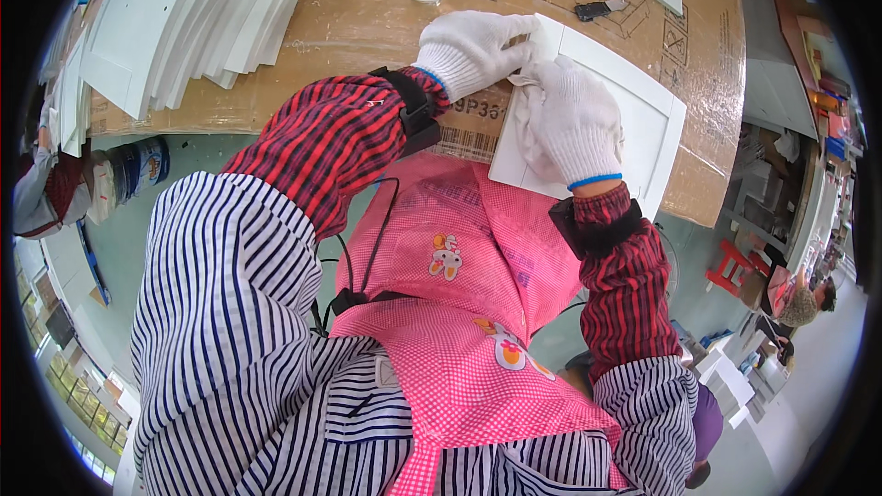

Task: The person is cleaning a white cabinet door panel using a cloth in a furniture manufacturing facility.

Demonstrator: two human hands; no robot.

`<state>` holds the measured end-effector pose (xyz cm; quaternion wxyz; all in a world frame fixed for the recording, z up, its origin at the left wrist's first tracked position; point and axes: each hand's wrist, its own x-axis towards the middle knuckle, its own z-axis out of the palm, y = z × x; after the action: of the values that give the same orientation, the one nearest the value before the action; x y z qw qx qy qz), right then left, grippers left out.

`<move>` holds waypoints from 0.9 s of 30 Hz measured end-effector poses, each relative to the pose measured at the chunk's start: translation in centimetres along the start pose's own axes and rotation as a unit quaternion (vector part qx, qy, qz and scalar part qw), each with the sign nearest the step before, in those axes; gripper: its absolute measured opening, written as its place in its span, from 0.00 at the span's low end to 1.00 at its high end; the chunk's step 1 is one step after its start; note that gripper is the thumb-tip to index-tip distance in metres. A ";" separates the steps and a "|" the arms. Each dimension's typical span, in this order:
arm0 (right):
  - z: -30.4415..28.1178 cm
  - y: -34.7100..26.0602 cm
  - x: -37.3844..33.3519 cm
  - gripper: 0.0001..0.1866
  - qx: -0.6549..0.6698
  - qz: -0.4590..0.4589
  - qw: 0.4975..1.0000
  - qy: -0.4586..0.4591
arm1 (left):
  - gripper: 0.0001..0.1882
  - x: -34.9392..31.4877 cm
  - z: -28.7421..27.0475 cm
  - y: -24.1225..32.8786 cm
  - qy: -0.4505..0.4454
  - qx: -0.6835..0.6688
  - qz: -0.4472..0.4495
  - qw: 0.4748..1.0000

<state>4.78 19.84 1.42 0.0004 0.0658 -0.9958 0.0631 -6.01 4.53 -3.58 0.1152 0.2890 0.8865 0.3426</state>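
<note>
Gloved L hand [473, 48] & R hand [571, 119] on white panel [638, 115], fingertips part-hidden, pinch vs. flat rest unclear w/ both

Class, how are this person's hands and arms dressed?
The left hand and right hand wear white knitted gloves with blue edging. Red-and-black checked oversleeves cover the forearms, each with a black strap near the wrist; dark-striped white sleeves show above.

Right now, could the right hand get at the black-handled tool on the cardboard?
Probably yes: the black-handled tool lies uncovered on the cardboard, beyond the white panel; nothing visible blocks the way, though the right hand is on that panel and must leave it.
</note>
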 end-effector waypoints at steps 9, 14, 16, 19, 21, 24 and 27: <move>-1.3 -0.7 -0.5 0.11 0.091 0.061 0.983 -0.144 | 0.24 -0.4 -0.2 -0.3 -0.002 0.015 -0.010 1.000; -1.3 -0.8 -0.3 0.12 0.083 0.063 0.985 -0.138 | 0.24 -0.3 -0.3 -0.2 -0.018 0.004 -0.020 1.000; -1.8 -1.6 -1.2 0.12 0.071 0.021 0.988 -0.134 | 0.24 -0.6 0.1 -1.0 0.016 0.030 -0.005 0.999; -1.9 -1.5 -0.3 0.13 0.047 0.018 0.989 -0.142 | 0.25 -0.3 0.1 -1.0 0.012 0.018 -0.007 1.000; -1.0 -0.6 1.4 0.13 0.039 0.055 0.986 -0.152 | 0.24 -0.2 -0.1 -0.7 0.000 0.005 -0.010 1.000; 0.5 1.0 3.7 0.14 -0.022 0.047 0.998 -0.047 | 0.23 0.0 -0.5 0.2 -0.002 0.012 -0.017 1.000; 1.4 1.7 3.6 0.11 -0.043 0.050 0.995 0.080 | 0.23 0.1 0.0 0.1 0.013 0.031 -0.014 0.999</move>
<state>1.02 20.83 -0.12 0.0802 0.0110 -0.9964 0.0252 -6.03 4.63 -3.48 0.0998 0.2755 0.9019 0.3174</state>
